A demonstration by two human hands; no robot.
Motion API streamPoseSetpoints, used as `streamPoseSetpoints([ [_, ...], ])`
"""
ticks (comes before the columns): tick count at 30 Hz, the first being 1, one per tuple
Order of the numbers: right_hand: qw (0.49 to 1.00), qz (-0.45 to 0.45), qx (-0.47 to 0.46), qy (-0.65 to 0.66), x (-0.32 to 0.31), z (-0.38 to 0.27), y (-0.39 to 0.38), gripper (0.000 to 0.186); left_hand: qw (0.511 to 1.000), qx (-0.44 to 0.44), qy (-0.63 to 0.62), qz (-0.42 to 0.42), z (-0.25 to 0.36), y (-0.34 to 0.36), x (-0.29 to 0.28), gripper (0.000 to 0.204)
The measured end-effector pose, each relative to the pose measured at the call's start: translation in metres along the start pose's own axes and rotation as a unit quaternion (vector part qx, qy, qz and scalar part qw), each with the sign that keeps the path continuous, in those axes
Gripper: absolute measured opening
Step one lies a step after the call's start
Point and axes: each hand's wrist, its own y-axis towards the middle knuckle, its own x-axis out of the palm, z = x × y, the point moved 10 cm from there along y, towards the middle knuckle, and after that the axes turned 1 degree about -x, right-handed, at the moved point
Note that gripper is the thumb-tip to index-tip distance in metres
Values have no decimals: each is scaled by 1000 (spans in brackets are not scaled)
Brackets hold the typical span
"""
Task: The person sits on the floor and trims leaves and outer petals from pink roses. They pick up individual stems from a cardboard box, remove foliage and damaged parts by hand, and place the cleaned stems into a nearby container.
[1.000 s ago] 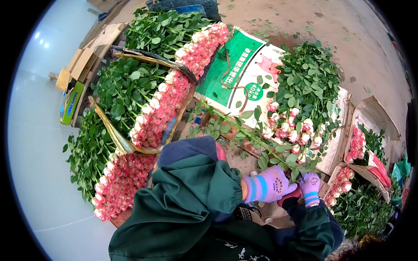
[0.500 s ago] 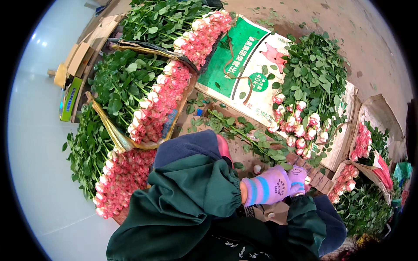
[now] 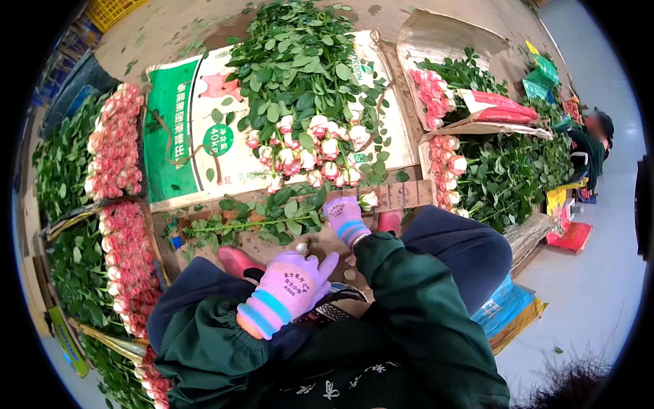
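My right hand (image 3: 345, 219), in a purple glove with a blue-striped cuff, is closed around the stem of a pink-and-white rose (image 3: 368, 200), just below its bloom. The rose's leafy stem (image 3: 272, 221) stretches left along a wooden board. My left hand (image 3: 294, 281), gloved alike, hovers lower left over my lap, apart from the right. One of its fingers points out, the others are partly bent, and nothing shows in it. Beyond the hands a pile of cut roses (image 3: 306, 153) lies on a printed white-and-green sack (image 3: 160, 146), blooms toward me.
Bundles of pink roses (image 3: 116, 146) line the left side. More wrapped bundles (image 3: 446, 167) stand at the right, beside a tan wrapper (image 3: 436, 34). Loose petals (image 3: 302, 249) lie between my pink shoes (image 3: 238, 261). Another person (image 3: 593, 143) is far right.
The view has swung to the right. My hands were together by the rose; the left has drawn back to the left, while the right stays at the rose.
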Motion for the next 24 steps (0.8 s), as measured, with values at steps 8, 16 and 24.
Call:
streamPoseSetpoints([
  [8,975,45,-145,163,-53,11,-27,28,994,-62,-35,-88,-28,-6,46,47],
  [16,917,144,-177,328,-270,-41,-88,33,949,-189,-116,224,-72,-15,-18,48],
  [24,815,350,-319,334,-417,-55,-138,61,770,-304,-349,439,-237,-138,-194,30],
])
